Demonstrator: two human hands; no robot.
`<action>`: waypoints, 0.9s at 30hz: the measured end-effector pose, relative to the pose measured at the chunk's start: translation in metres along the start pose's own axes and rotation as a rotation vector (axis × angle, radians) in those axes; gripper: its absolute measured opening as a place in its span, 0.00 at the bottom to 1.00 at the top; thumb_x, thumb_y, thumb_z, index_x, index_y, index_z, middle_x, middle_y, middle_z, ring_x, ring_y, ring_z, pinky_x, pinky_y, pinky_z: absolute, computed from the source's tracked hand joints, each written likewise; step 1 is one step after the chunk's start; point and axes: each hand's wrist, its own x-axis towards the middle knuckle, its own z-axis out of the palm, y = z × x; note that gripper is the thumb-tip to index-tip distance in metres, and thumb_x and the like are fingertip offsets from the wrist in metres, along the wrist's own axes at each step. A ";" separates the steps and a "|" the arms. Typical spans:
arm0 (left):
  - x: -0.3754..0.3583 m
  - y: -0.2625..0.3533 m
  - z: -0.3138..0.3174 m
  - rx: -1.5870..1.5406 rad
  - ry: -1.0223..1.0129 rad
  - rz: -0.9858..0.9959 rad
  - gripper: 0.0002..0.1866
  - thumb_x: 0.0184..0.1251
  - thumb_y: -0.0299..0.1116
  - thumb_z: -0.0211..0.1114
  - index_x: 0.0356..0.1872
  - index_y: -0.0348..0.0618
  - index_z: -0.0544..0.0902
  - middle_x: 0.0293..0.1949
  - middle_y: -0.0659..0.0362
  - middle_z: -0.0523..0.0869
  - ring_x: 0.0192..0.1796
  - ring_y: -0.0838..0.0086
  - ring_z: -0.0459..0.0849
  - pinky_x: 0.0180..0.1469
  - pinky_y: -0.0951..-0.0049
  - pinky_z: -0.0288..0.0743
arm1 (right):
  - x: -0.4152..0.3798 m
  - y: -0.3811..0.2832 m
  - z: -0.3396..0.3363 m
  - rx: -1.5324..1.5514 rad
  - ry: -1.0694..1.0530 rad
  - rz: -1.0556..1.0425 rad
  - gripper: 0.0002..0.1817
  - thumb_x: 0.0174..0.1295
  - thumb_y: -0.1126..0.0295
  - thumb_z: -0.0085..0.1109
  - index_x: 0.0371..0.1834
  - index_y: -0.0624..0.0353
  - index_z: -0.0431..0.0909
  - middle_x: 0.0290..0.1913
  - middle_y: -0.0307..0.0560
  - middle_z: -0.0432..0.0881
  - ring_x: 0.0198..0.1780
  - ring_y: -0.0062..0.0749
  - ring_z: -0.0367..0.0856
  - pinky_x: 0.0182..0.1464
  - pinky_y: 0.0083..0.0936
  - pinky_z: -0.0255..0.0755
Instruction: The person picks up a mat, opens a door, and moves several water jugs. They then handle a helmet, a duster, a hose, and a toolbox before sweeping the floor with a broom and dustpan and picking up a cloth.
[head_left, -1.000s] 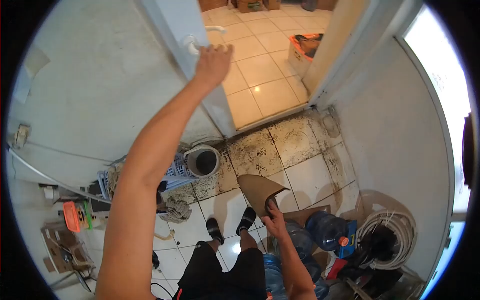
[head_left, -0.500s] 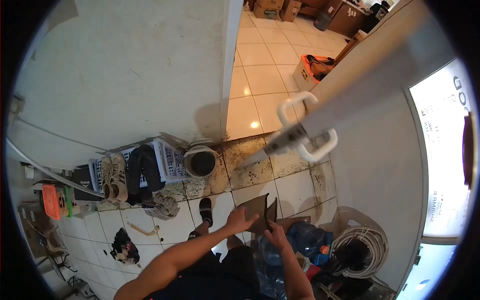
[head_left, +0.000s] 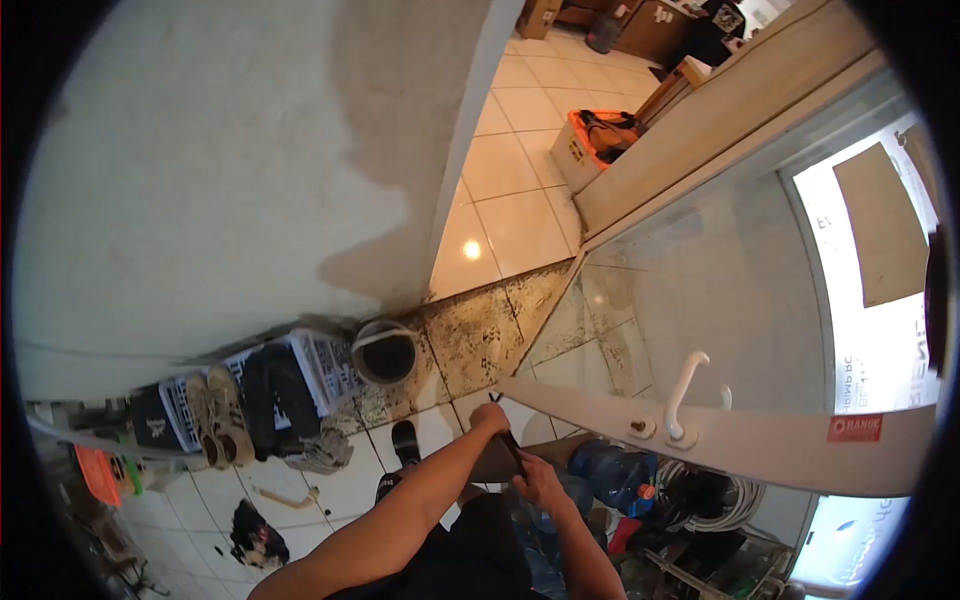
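Note:
Low in front of my body, my left hand [head_left: 489,420] is closed on the upper end of a folded brown sheet [head_left: 497,463] that looks like cardboard. Closer to me, my right hand [head_left: 540,483] grips the sheet's right edge. The sheet is seen nearly edge-on, with a dark border showing between the hands; my left forearm covers part of it. Just beyond my left hand is the end of a white door [head_left: 590,410] with a white handle [head_left: 687,400]. Blue water jugs [head_left: 612,475] lie right of my right hand.
A bucket [head_left: 385,355] stands by the wall beside a crate [head_left: 325,370] with shoes [head_left: 228,415]. Dirt streaks the threshold tiles [head_left: 475,335]. Coiled hose [head_left: 740,505] lies at right, a dark cloth [head_left: 258,535] at left. An orange-rimmed bin [head_left: 580,150] sits in the room beyond.
The door has swung, its edge now running low across the right side. The sheet has turned from spread folds to nearly edge-on between my hands. The view has shifted.

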 end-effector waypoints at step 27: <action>0.378 0.369 -0.417 -0.976 0.529 0.657 0.05 0.56 0.31 0.56 0.23 0.43 0.75 0.25 0.64 0.75 0.28 0.81 0.69 0.33 0.80 0.66 | 0.502 0.333 -0.325 0.164 0.706 0.123 0.16 0.52 0.77 0.52 0.45 0.66 0.74 0.42 0.59 0.79 0.44 0.51 0.78 0.47 0.33 0.71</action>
